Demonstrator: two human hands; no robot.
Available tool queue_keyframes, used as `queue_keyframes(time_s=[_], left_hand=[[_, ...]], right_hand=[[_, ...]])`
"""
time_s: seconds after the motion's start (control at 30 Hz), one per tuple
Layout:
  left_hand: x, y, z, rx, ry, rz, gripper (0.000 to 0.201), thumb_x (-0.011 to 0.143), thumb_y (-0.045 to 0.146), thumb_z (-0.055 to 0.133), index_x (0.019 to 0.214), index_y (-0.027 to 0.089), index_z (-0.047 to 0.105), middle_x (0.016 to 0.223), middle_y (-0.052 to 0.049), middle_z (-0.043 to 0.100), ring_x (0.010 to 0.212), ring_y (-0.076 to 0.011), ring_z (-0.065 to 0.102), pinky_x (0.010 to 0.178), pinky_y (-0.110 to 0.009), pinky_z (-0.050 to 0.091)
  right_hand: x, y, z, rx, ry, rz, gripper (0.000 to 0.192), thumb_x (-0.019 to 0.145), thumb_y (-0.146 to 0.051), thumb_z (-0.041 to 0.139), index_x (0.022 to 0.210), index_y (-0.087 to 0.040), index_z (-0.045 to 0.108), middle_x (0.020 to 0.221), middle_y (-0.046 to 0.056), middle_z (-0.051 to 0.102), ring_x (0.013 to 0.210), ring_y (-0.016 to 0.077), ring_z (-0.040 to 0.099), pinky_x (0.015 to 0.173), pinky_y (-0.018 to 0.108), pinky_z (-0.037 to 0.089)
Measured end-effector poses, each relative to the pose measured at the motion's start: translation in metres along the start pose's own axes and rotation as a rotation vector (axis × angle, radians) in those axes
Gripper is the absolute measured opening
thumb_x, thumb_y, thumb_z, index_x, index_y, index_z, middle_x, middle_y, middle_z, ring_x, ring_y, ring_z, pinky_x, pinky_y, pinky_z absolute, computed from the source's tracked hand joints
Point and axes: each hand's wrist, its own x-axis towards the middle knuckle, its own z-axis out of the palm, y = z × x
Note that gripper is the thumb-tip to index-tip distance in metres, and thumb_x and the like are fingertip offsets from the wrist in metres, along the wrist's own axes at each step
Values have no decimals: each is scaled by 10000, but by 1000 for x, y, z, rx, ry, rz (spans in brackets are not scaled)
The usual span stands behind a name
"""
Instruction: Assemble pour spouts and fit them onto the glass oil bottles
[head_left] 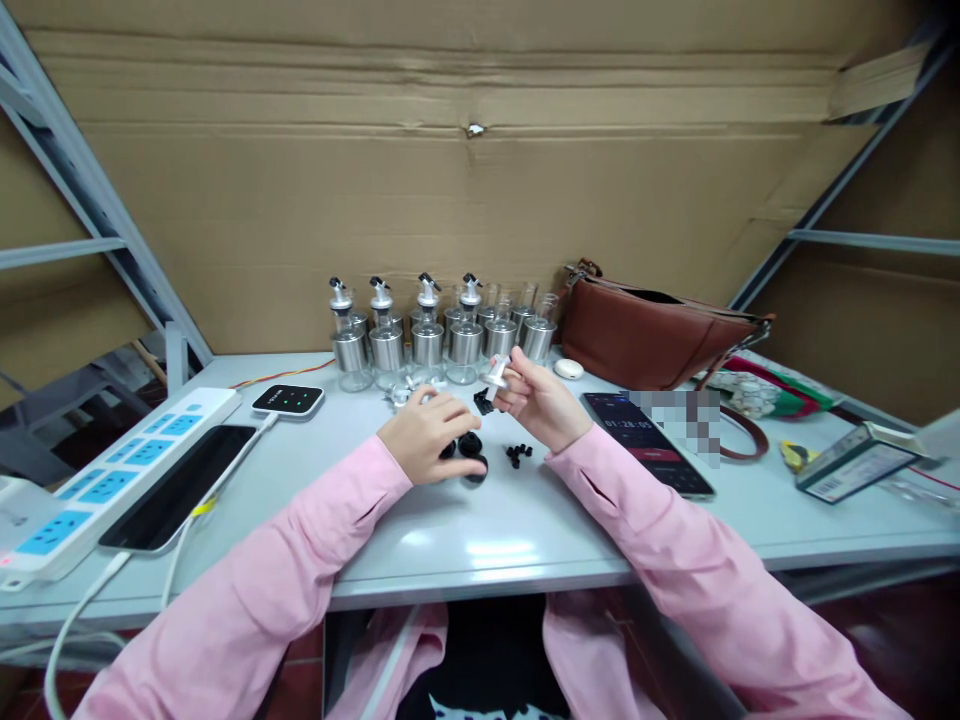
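My left hand (pixel 433 440) is low over a small group of black round stoppers (pixel 470 444), its thumb and fingers apart around them. Whether the fingertips touch any of them is hard to see. Raised slightly above the table, my right hand (pixel 541 402) pinches a silver-white pourer spout (pixel 497 377) between thumb and fingers. Small black parts (pixel 484 402) lie just below that spout. Several tiny black caps (pixel 518 455) are in a loose cluster on the table near my right wrist. Behind my left fingers, more silvery pourer pieces (pixel 401 392) are partly hidden.
Glass bottles with steel sleeves (pixel 387 350) stand at the back, several topped with pourers. A brown handbag (pixel 660 335), a white round case (pixel 568 369) and a phone (pixel 652 450) are on the right. Leftward are a power strip (pixel 124 470), another phone (pixel 180 490) and a small device (pixel 288 400).
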Motion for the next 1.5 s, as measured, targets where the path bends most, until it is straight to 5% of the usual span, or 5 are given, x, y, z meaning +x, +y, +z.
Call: queue_keyframes(time_s=[0.17,0.43,0.8,1.27,1.5], left_hand=[[-2,4,10,-35,-130,41,350,741,502,625,817,162,594,870,-46,632,836,-206,559,762,-342,332],[3,6,0,-8,95,15,144,843,152,448,745,163,554,847,-28,647,791,-152,560,780,-307,360],[-3,6,16,-85,-181,19,116,785,270,620,856,182,595,962,-28,635,900,-186,558,755,-318,349],[2,5,-2,141,372,-168,143,842,228,553,734,176,475,947,-62,644,855,-177,597,790,-336,388],[1,4,1,126,331,-205,83,859,242,532,866,167,495,1009,-92,629,926,-191,597,785,-333,398]], right_hand=[[-1,1,3,-82,9,-13,368,676,-490,697,733,-146,582,501,-106,127,436,45,119,418,178,272],[-5,0,6,-180,3,-15,385,652,-516,699,686,-150,585,444,-132,124,389,36,136,554,230,450],[-5,-1,6,-166,26,-6,394,641,-515,709,636,-159,542,427,-129,208,374,23,167,552,217,469],[-1,-1,-2,9,61,115,401,739,-571,585,658,-197,466,381,-106,380,323,37,270,604,329,534],[-5,-5,3,77,-49,101,414,809,-552,507,618,-186,476,393,-97,377,322,42,273,683,348,535]])
